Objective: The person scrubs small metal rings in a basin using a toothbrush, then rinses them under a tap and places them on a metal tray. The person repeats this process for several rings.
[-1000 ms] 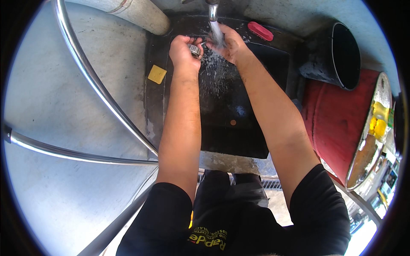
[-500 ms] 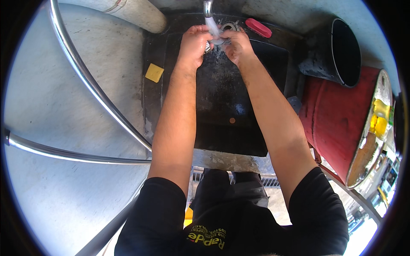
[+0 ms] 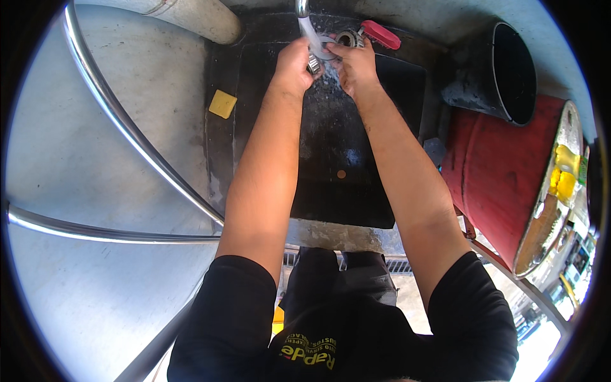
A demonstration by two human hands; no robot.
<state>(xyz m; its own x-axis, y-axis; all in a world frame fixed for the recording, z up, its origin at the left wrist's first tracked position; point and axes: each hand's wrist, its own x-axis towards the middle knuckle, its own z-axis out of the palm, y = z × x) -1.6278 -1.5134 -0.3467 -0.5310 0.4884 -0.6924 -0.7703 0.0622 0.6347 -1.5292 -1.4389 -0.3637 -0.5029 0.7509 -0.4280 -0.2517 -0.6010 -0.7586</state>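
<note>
Yellow printed lettering (image 3: 308,358), one large word and smaller lines, stood upside down on the person's black short-sleeved cloth shirt (image 3: 366,331).

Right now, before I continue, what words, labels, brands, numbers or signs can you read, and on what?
Black shirt: yellow lettering, upside down in this view; I don't copy printed words.
Yellow item by the red drum: any marking is too blurred to read.
Ribbed metal part in the left hand: no lettering I can make out.
</note>
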